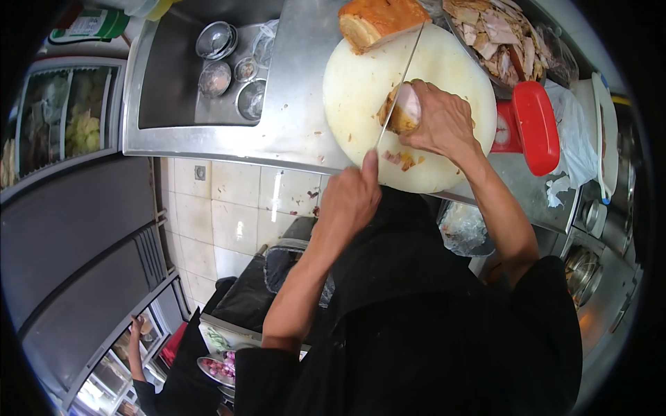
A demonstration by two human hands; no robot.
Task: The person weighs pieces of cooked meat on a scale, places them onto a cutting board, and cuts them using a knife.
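Note:
My left hand (pixel 349 202) is closed around the handle of a long knife (pixel 403 86), its blade slanting up and away over the round white cutting board (pixel 350 104). With curled fingers my right hand (pixel 442 119) grips a piece of cooked meat (pixel 407 109), pale on its cut face and browned outside. The blade lies across the left side of that piece; whether it has entered the meat, I cannot tell. Small meat scraps (pixel 401 160) lie on the board below. At the board's far edge sits a larger orange-brown block of roast meat (pixel 381 24), near the knife's tip.
A tray piled with sliced meat (pixel 498 35) stands at the far right, beside a red kitchen scale (pixel 534 128) and a plastic bag (pixel 572 132). Metal bowls (pixel 215 78) sit in the sink (pixel 166 83) at left. Another person's arm (pixel 135 350) shows at lower left.

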